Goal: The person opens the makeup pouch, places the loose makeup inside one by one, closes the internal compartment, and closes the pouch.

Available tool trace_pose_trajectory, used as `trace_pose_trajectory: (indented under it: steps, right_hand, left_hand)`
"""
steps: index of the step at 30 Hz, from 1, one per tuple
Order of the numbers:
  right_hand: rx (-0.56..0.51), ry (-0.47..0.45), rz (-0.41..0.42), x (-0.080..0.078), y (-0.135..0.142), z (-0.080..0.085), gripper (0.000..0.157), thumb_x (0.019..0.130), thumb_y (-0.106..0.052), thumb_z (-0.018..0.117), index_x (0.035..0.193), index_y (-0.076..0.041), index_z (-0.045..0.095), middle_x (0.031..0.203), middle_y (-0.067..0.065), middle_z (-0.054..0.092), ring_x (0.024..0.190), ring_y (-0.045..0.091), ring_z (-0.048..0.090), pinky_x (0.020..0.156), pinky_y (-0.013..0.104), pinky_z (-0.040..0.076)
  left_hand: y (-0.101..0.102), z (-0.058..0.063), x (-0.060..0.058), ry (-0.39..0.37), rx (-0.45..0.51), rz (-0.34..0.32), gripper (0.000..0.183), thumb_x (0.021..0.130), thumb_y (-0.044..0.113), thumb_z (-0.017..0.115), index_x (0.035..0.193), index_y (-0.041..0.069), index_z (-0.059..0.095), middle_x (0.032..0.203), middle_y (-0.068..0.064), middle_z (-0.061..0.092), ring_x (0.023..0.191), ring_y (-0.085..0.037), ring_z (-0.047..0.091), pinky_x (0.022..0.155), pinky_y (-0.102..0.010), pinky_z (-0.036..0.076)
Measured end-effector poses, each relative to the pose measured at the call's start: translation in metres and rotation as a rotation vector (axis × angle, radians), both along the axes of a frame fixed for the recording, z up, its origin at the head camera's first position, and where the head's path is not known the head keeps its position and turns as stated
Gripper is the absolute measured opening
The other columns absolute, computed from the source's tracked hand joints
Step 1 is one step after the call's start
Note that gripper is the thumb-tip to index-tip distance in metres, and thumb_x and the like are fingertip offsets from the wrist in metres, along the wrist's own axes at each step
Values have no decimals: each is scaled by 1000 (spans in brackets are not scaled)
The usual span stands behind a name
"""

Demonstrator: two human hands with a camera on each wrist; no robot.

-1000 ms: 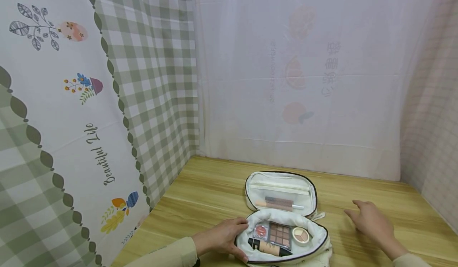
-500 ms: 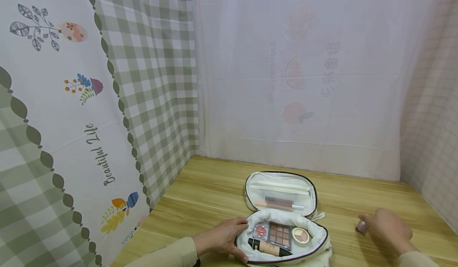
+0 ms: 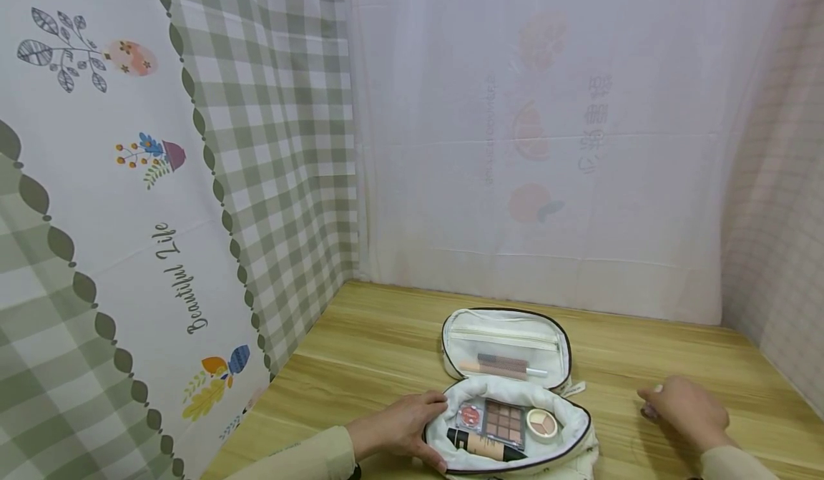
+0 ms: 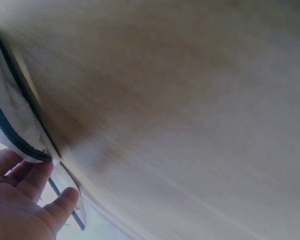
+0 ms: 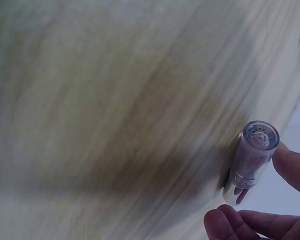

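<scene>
On the worktop, at 6 o'clock: one wooden worktop (image 3: 386,344) carries one open makeup bag (image 3: 573,451), white with dark zipper trim, its lid (image 3: 505,330) folded back toward 12 o'clock.
Bag contents: one eyeshadow palette (image 3: 503,421) in the middle; one round red compact (image 3: 469,415) just beside it at 9 o'clock; one round pale compact (image 3: 541,423) at 3 o'clock of the palette; one foundation tube (image 3: 484,446) with a black cap, lying at 6 o'clock of the palette.
Lid pocket: one slim pencil-like stick (image 3: 502,370) lies across it below one zipper line; a darker piece sits just above the stick, too small to name.
Left hand: one left hand (image 3: 399,426) rests at 9 o'clock of the bag, its fingers (image 4: 37,177) loosely spread and lying against the bag's rim, thumb touching the zipper edge; not clamped round it.
Right hand: one right hand (image 3: 685,408) sits on the worktop at 3 o'clock of the bag, well apart from it.
Small tube: one small clear-capped tube (image 5: 253,156), purplish inside, is pinched between the right thumb and fingers (image 5: 290,162), its side close to the wood.
Backdrop: two checked cloths at 9 and 3 o'clock, one white printed sheet at 12 o'clock.
</scene>
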State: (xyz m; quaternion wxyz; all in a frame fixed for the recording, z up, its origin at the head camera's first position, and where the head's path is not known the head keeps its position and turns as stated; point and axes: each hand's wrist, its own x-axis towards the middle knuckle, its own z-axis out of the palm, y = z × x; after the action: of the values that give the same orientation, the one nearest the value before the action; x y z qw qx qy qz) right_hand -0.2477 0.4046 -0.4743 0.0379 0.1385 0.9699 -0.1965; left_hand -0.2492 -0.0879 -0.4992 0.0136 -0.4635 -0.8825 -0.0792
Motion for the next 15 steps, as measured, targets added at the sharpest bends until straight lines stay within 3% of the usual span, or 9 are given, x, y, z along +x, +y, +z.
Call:
trace_pose_trajectory:
  steps: [9, 13, 15]
  right_hand:
    - [39, 10, 19, -7, -1, -4, 42, 92, -40, 61, 66, -7, 56, 76, 21, 55, 71, 31, 53, 58, 49, 48]
    - [53, 51, 85, -7, -2, -6, 22, 85, -23, 61, 83, -1, 59, 80, 22, 56, 71, 32, 52, 56, 49, 46]
    - [65, 78, 119, -7, -1, -7, 22, 82, -16, 59, 94, 2, 60, 84, 24, 58, 72, 33, 53, 55, 49, 45]
  left_hand:
    - [0, 1, 0, -2, -4, 3, 94, 74, 63, 78, 141, 1, 52, 141, -7, 49, 124, -15, 51, 101, -31, 43]
    - [1, 1, 0, -11, -7, 8, 95, 74, 63, 78, 142, 1, 52, 141, -6, 49, 125, -15, 51, 101, -31, 43]
    - [1, 0, 0, -14, -6, 9, 96, 74, 63, 78, 142, 1, 51, 141, -6, 49, 125, -15, 51, 101, -31, 43]
